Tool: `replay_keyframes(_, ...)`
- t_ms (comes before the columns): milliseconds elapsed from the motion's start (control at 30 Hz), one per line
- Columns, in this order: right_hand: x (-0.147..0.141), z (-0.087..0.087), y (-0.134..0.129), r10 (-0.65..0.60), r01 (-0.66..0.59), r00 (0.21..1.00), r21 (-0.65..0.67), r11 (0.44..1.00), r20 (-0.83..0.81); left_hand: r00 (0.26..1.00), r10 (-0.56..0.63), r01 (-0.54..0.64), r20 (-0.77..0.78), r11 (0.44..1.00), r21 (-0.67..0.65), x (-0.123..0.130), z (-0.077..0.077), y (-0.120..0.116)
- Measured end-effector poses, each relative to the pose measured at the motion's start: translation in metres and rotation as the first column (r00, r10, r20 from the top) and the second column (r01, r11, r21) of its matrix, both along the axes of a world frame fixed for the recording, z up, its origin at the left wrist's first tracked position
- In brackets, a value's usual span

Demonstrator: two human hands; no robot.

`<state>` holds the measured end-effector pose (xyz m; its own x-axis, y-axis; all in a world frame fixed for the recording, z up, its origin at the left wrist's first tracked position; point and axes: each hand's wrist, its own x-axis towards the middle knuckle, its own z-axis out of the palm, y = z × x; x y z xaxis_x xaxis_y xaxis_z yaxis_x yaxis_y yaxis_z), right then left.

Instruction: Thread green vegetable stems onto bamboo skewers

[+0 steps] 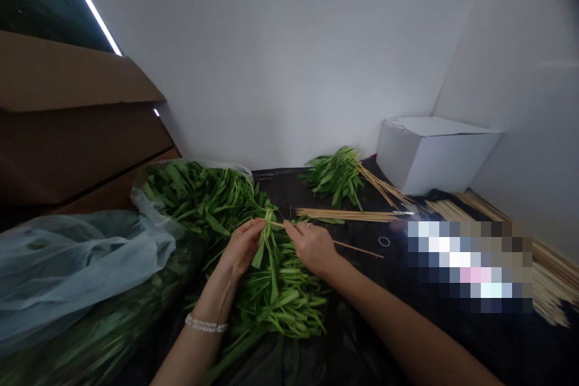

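Observation:
My right hand [314,245] is closed around a thin wooden skewer [362,249], whose far end sticks out to the right past my palm. Its tip runs left to a small bunch of leafy green stems [270,235] between my hands. My left hand [244,245] pinches those stems by the skewer's tip. Whether the stems are pierced or only wrapped around the skewer, I cannot tell. Under both hands lies a larger pile of cut leafy greens [294,307], stem ends pointing right.
A clear plastic bag [154,193] of greens lies at left. Behind my hands are loose skewers [348,215] and skewers loaded with greens [337,175]. More sticks [549,295], a white box [456,160] and a small ring [384,241] are at right. A cardboard box [76,132] stands left.

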<state>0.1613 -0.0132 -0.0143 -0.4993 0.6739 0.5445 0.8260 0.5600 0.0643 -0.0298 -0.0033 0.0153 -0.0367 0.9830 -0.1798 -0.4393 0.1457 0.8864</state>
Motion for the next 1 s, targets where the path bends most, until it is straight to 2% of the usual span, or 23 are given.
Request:
replay_keyframes(133,0.0,0.001,0.0,0.001,-0.001,1.0,0.009,1.0,0.005,1.0,0.011,-0.011,-0.021,0.999,0.034,0.006,-0.001,-0.002)
replay_keyframes(267,-0.002,0.001,0.0,0.018,-0.018,1.0,0.038,0.999,0.003,0.992,0.003,0.01,-0.124,0.995,0.104,0.005,-0.002,-0.001)
replay_keyframes(367,-0.002,0.001,0.0,0.017,-0.017,1.0,0.043,0.999,-0.004,0.99,0.047,-0.03,-0.133,0.991,0.133,0.001,-0.003,0.001)
replay_keyframes(700,-0.004,-0.001,-0.002,0.023,-0.023,1.0,0.018,1.0,-0.003,0.991,-0.033,0.039,-0.133,0.998,0.04,-0.002,-0.003,0.001)
replay_keyframes(933,-0.002,0.002,-0.001,0.0,0.0,1.0,-0.031,1.0,0.003,0.994,0.051,-0.042,-0.101,0.995,0.089,-0.001,-0.002,0.003)
replay_keyframes(1000,-0.002,0.001,-0.001,0.003,-0.004,1.0,-0.03,1.0,-0.004,0.991,0.043,-0.033,-0.13,0.996,0.078,-0.003,-0.004,0.004)
